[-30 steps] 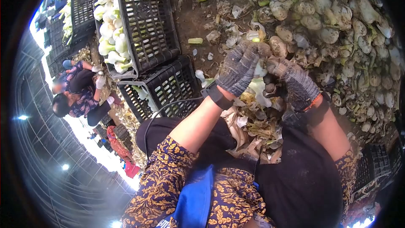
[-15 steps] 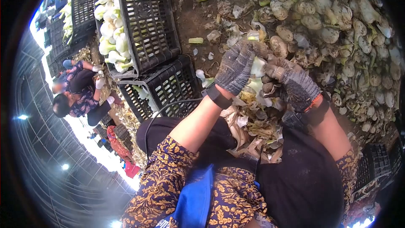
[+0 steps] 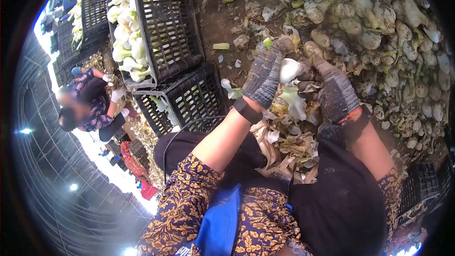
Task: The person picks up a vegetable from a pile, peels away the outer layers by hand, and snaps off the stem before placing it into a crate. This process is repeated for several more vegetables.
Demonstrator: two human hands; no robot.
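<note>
My left hand (image 3: 266, 72), in a grey knit glove, grips a white bulb vegetable (image 3: 289, 69) held between both hands. My right hand (image 3: 334, 90), also gloved, is closed on the bulb's other side, where dirty outer leaves hang. A pale peeled leaf (image 3: 295, 102) droops just below the bulb. Trimmed leaves and scraps (image 3: 291, 144) lie piled on my lap beneath the hands.
A big heap of untrimmed bulbs (image 3: 384, 19) covers the ground ahead and to the right. Black plastic crates (image 3: 166, 19) stand at the left, one holding cleaned white bulbs (image 3: 127, 42). Another seated person (image 3: 90, 102) works at the far left. A crate (image 3: 424, 182) sits at the lower right.
Both hands have lifted and turned the bulb; its clean white side now shows and an outer leaf has come away below it. The person at the left has shifted slightly.
</note>
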